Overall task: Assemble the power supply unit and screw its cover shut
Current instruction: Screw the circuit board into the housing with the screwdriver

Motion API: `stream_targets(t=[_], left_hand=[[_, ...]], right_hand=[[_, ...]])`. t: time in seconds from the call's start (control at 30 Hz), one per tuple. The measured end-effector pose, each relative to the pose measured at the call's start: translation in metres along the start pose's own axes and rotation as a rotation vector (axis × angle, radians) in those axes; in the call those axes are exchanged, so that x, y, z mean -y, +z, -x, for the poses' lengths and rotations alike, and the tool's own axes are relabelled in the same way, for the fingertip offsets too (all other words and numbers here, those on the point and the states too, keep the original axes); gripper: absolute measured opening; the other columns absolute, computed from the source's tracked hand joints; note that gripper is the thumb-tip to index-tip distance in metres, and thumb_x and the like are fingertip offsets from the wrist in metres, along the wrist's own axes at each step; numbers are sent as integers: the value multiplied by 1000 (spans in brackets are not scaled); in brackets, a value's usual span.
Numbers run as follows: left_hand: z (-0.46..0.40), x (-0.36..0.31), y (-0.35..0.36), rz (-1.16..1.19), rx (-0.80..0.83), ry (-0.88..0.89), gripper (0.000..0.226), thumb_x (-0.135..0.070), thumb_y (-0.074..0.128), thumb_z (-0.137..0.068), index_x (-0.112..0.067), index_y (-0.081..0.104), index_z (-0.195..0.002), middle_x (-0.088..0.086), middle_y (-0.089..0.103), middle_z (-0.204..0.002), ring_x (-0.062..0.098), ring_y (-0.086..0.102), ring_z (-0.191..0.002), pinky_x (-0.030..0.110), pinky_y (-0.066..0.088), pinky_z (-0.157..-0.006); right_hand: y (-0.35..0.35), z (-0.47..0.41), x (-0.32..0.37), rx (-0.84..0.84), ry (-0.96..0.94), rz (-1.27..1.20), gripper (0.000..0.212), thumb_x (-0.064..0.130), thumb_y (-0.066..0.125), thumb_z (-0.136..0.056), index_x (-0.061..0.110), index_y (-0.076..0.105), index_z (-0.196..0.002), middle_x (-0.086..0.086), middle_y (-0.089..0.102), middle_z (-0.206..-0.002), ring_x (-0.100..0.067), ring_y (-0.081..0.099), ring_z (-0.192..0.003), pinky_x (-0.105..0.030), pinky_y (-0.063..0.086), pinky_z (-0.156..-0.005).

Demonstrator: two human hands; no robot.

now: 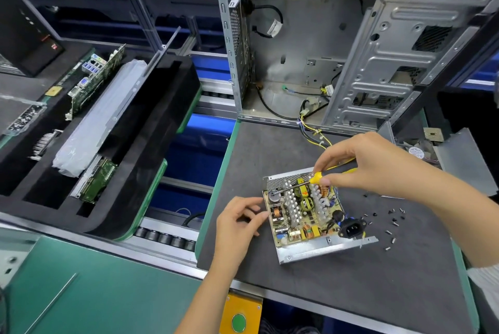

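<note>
We have the open silver power supply tray (pixel 318 251) with its yellow-green circuit board (pixel 302 215) on the grey mat (pixel 351 293), cover off. Our right hand (pixel 370 166) grips the yellow-handled screwdriver (pixel 316 178), tip at the board's far-left corner; our left hand (pixel 237 223), loosely curled and empty, steadies the tray's edge. Small dark loose screws (pixel 394 223) wait nearby; covering remains.

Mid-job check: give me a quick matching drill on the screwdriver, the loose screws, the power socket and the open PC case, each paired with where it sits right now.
Things:
1. screwdriver
2. loose screws
3. power socket
4. PC case

Places:
A. scattered on the dark mat, right of the board
B. standing open at the back of the bench
C. gripped in the right hand, tip down on the board's far left corner
D. at the board's near right corner

Pairs: 1-C, 2-A, 3-D, 4-B
</note>
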State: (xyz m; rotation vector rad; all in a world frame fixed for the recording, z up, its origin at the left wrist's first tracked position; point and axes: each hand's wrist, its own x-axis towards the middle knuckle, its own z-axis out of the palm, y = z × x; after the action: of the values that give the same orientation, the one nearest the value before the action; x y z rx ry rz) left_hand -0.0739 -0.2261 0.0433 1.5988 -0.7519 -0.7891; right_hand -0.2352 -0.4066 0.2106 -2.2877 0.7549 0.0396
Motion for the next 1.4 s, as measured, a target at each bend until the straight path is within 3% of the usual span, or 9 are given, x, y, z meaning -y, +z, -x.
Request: stream_targets(t=[0.1, 0.2, 0.43, 0.57, 0.67, 0.97, 1.13, 1.4], left_hand=[[1, 9, 6, -180, -6, 89, 27, -9, 76, -82, -29, 72, -100, -9, 59, -95, 12, 59, -73, 30, 56, -57], [-2, 13, 5, -245, 32, 129, 27, -11, 72, -86, -26, 70, -109, -17, 57, -101, 11, 61, -80, 16, 47, -61], [-1, 14, 2, -186, 84, 160, 37, -26, 71, -81, -24, 65, -118, -15, 56, -113, 18, 63, -82, 19, 49, -57], [-3, 15, 1, -206, 132, 153, 48, -36, 68, -78, -26, 60, -125, -18, 51, -117, 17, 60, -83, 19, 49, -54], [-6, 17, -2, -236, 178, 154, 55, -34, 72, -76, -29, 57, -128, -18, 48, -119, 16, 59, -84, 24, 53, -56], [-7, 20, -1, -218, 144, 159, 56, -16, 80, -79, -22, 62, -131, -7, 50, -97, 11, 53, -70, 18, 47, -59], [-6, 24, -1, -213, 90, 207, 37, -17, 83, -77, -15, 73, -113, -13, 52, -84, 5, 51, -64, 13, 43, -58], [-6, 22, -2, -209, 88, 236, 31, -19, 82, -78, -16, 74, -108, -12, 52, -87, 9, 55, -66, 14, 45, -57]], right_hand=[[8, 0, 2, -48, 37, 96, 10, 32, 75, -77, 35, 72, -86, 21, 70, -79, 13, 63, -77, -27, 54, -81], [18, -3, 10, -78, 28, 241, 9, 40, 70, -79, 41, 70, -88, 28, 67, -77, 16, 60, -79, -25, 53, -75], [28, -24, 23, -80, -88, 527, 18, 48, 55, -87, 44, 64, -102, 27, 67, -88, 0, 60, -89, -24, 48, -68], [34, -39, 29, -70, -162, 666, 17, 45, 51, -89, 43, 62, -102, 21, 66, -93, -9, 60, -91, -24, 33, -58], [39, -49, 36, -44, -187, 757, 16, 40, 49, -88, 40, 61, -99, 15, 65, -91, -15, 61, -87, -25, 31, -56], [42, -59, 47, 8, -182, 832, 14, 35, 50, -89, 35, 62, -97, 8, 62, -91, -21, 62, -88, -27, 35, -58], [43, -60, 45, 22, -172, 856, 13, 33, 52, -89, 34, 63, -97, 8, 63, -90, -20, 62, -87, -27, 37, -58], [45, -63, 45, 37, -171, 909, 12, 30, 52, -88, 28, 63, -91, 5, 62, -86, -23, 61, -79, -28, 44, -59]])
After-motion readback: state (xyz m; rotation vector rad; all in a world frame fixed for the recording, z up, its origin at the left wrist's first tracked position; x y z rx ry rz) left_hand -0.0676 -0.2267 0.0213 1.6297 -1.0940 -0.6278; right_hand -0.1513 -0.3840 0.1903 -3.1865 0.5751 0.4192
